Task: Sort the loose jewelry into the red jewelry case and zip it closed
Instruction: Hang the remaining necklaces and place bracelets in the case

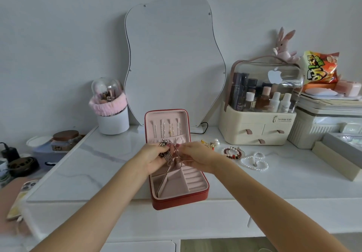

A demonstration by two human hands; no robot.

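Chain jewelry (172,156) hung at frame center, pinched by both the left hand (154,156) and right hand (193,156) over the open red case (179,199).

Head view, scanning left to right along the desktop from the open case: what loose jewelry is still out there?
red jewelry case → gold and pearl piece → dark red beaded bracelet → white pearl strand. A chain is held over the case by the left hand and right hand.
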